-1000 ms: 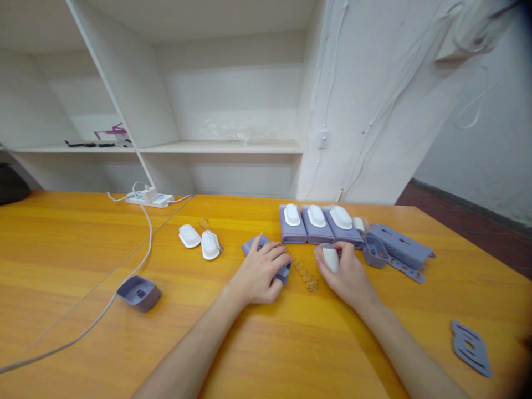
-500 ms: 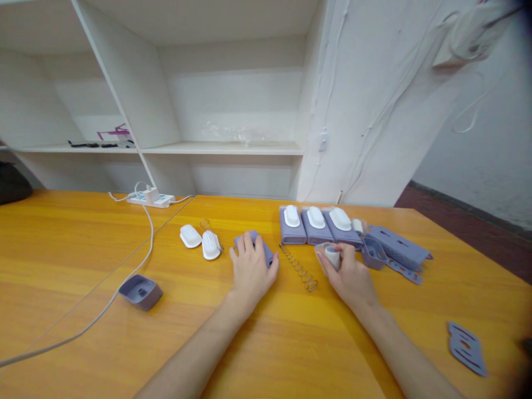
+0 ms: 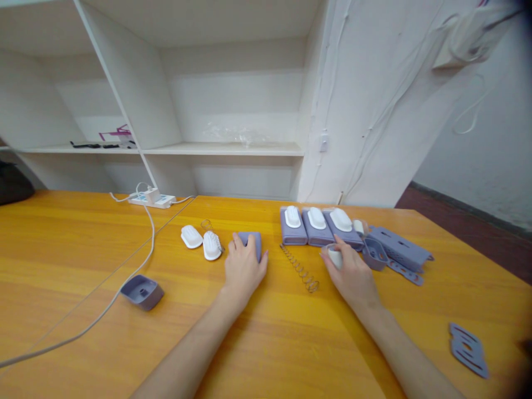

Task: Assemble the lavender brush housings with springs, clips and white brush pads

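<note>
My left hand (image 3: 242, 269) is closed over a small purple plastic housing (image 3: 253, 242) on the table, its thumb along the right side. My right hand (image 3: 353, 274) grips a small white, rounded piece (image 3: 334, 257) with a thin, clear-looking rim, low over the table. Between my hands lies a long metal coil spring (image 3: 300, 270), touched by neither. To the left of my left hand are two white oval caps, one plain cap (image 3: 192, 236) and one cap with a spring across it (image 3: 211, 246). Fingers hide part of both held pieces.
Three purple cases (image 3: 293, 235) topped with white caps stand in a row behind my right hand. Rightward lie a purple cup (image 3: 374, 254), a long purple shell (image 3: 401, 245) and a flat slotted plate (image 3: 469, 350). Leftward are another purple cup (image 3: 142, 292), a cable (image 3: 124, 282) and a power strip (image 3: 152, 200).
My left hand has shifted slightly left, and the purple housing has turned under it to lie straighter. In my right hand the white piece has tipped over, its hand hardly moving.
</note>
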`<action>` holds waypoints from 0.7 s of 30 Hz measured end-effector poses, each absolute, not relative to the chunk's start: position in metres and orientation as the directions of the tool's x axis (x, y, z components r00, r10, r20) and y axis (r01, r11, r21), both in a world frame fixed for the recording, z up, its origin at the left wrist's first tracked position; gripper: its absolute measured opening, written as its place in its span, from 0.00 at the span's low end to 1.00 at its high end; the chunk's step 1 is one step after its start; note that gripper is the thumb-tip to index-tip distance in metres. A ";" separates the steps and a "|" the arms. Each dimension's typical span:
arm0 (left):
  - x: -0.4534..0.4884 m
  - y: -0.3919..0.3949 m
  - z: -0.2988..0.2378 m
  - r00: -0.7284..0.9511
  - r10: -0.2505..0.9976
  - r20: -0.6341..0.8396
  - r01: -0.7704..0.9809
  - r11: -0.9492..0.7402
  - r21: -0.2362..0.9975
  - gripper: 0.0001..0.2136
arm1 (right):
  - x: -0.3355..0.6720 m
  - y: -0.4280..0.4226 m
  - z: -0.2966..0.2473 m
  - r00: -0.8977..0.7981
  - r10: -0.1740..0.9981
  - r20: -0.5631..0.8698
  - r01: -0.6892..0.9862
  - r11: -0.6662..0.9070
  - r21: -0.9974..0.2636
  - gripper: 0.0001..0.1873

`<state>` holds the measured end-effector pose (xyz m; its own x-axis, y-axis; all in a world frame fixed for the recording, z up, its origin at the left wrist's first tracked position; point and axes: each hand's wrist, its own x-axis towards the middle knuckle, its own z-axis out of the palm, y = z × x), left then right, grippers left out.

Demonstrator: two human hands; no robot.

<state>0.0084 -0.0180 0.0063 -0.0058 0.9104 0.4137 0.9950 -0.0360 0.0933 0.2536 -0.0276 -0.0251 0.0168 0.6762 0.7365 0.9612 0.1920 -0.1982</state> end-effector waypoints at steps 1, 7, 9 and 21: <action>0.008 -0.018 0.005 -0.027 0.921 0.388 0.995 -0.012 0.099 0.21 | 0.254 -0.027 -0.026 0.007 0.662 0.750 0.950 0.230 -0.211 0.17; 0.006 -0.017 0.003 -0.002 0.946 0.325 0.991 -0.042 0.128 0.21 | 0.257 -0.024 -0.031 -0.061 0.652 0.756 0.924 0.324 -0.205 0.14; 0.006 -0.017 0.003 0.032 0.942 0.335 0.987 -0.083 0.139 0.20 | 0.259 -0.023 -0.033 -0.081 0.663 0.744 0.922 0.333 -0.197 0.12; 0.007 -0.017 0.005 0.149 0.917 0.370 0.949 -0.237 0.207 0.21 | 0.263 -0.025 -0.032 -0.082 0.606 0.791 0.918 0.355 -0.177 0.13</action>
